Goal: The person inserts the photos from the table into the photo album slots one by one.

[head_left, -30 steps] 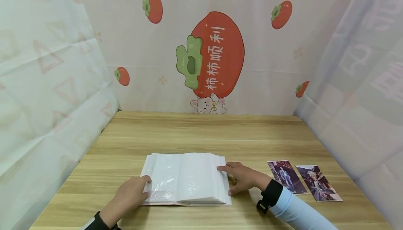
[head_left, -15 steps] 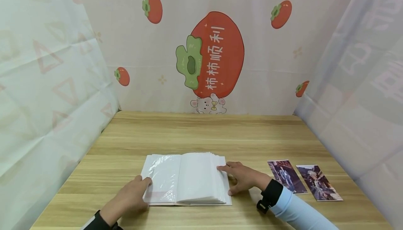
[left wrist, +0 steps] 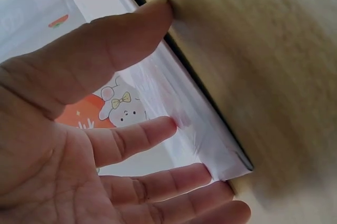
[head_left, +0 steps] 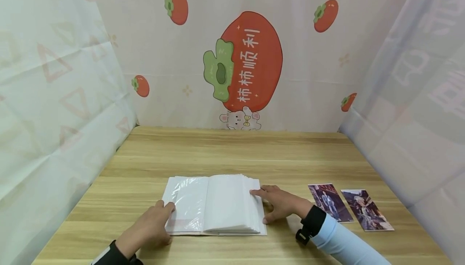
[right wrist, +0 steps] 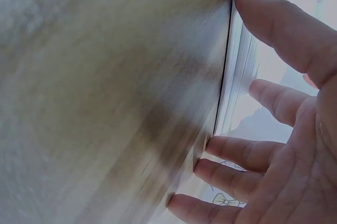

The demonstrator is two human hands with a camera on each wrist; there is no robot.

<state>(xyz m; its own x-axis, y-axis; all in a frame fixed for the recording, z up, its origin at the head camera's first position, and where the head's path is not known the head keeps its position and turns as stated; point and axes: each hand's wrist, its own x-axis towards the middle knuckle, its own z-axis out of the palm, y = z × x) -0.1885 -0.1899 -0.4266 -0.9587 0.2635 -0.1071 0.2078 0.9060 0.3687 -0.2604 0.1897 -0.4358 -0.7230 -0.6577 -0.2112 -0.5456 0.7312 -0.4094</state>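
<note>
A white photo album (head_left: pixel 214 202) lies open on the wooden table (head_left: pixel 236 152), its clear sleeve pages empty. My left hand (head_left: pixel 160 216) rests on the album's left edge, thumb on the left page, fingers straight. In the left wrist view that hand (left wrist: pixel 131 145) is spread beside the album's edge (left wrist: pixel 205 129). On the thick right stack of pages my right hand (head_left: pixel 270 202) presses with straight fingers at the outer edge. The right wrist view shows the same hand (right wrist: pixel 263 129) spread against the page edges (right wrist: pixel 239 76). Neither hand holds anything.
Two printed photos lie flat to the right of the album, one nearer (head_left: pixel 329 202) and one further right (head_left: pixel 366 210). Cloth walls with persimmon prints enclose the table on the left, back and right. Bare wood stretches behind the album.
The left page has settled flatter under my left hand, and a pink strip of cover now shows at its lower edge. Both hands have hardly moved.
</note>
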